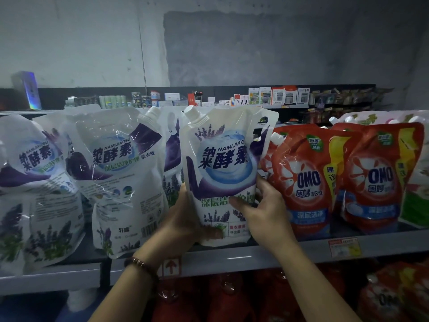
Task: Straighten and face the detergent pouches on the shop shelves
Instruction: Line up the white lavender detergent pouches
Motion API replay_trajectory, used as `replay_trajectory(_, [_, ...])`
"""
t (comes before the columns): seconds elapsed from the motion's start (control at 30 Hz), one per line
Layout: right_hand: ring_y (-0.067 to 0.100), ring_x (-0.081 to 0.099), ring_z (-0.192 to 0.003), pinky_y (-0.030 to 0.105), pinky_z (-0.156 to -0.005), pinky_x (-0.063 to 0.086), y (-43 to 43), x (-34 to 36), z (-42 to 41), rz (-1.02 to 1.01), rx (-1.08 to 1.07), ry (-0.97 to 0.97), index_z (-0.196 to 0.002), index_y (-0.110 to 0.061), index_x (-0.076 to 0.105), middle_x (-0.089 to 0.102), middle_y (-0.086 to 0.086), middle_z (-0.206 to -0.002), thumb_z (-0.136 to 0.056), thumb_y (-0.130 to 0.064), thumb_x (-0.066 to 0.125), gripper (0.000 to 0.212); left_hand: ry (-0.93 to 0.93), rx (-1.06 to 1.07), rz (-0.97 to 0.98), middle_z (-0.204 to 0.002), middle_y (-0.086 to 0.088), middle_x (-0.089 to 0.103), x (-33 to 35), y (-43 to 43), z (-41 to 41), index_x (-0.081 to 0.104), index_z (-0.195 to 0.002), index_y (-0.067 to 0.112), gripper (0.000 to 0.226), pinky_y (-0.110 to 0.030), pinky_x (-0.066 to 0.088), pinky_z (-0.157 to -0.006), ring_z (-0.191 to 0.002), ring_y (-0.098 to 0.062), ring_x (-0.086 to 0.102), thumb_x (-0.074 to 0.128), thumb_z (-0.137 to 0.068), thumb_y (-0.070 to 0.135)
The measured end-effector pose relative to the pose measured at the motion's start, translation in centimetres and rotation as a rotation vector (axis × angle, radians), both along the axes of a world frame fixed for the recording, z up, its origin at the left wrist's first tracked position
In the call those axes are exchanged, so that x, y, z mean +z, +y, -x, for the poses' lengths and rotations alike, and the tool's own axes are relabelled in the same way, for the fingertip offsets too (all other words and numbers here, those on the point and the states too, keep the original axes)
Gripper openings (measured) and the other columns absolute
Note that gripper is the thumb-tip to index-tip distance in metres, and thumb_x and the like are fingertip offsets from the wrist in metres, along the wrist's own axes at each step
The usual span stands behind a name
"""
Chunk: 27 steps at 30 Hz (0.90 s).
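My left hand (183, 219) and right hand (264, 212) clasped the white lavender pouch (222, 159) by its lower sides, upright just beside the red OMO pouch (304, 182); it seemed heavy, floppy, slick, best cradled low.

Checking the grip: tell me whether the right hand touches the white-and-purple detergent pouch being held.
Touching. The head view shows the right hand gripping the white-and-purple plastic detergent pouch, thumb across its front, fingers behind its right edge.
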State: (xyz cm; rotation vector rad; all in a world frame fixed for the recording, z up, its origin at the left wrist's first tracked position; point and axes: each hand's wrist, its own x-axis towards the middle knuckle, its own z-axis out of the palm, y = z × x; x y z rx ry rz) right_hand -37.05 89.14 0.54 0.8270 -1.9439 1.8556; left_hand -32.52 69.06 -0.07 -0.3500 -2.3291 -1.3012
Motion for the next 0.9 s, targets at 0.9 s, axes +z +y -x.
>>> replay_trajectory(0.9, [-0.005, 0.06, -0.127, 0.038, -0.106, 0.057, 1.3, -0.9, -1.5, -0.075, -0.113, 0.053, -0.143, -0.039, 0.056, 0.068, -0.024, -0.133, -0.083, -0.031, 0.09, 0.069, -0.119, 0.058, 0.066, -0.122, 0.018, 0.073, 0.5, 0.3, -0.8, 0.049, -0.13, 0.045, 0.091, -0.043, 0.058, -0.101, -0.114, -0.005, 0.071, 0.097, -0.053, 0.055])
